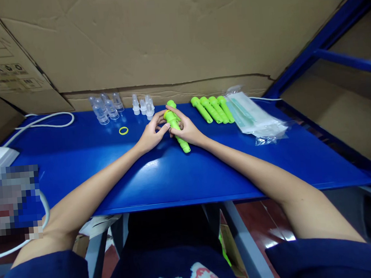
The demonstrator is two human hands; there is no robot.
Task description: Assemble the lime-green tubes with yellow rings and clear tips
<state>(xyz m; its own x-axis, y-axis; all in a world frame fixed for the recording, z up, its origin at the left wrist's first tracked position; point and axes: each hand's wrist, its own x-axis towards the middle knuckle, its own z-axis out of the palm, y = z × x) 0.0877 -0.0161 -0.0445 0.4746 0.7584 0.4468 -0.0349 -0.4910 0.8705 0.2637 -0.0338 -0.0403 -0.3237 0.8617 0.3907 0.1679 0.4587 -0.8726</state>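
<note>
Both hands meet over the middle of the blue table around a lime-green plastic flashlight-shaped tube [183, 144], which lies at a slant with its wider head away from me. My right hand [187, 129] wraps the tube from the right, thumb along its body. From the left, my left hand [153, 134] pinches near the head with thumb and curled fingers. A yellow ring [166, 114] shows at the tube's neck by the left fingertips. Another yellow ring [123, 130] lies flat on the table, left of my hands. Some fingertips are hidden behind the tube.
Several clear plastic cups [101, 113] and smaller white-based clear pieces [149, 111] stand at the back left. More green tubes [215, 109] lie in a row right, beside a clear bag [254, 114]. A white power strip [0, 157] sits left; cardboard [178, 41] walls the back.
</note>
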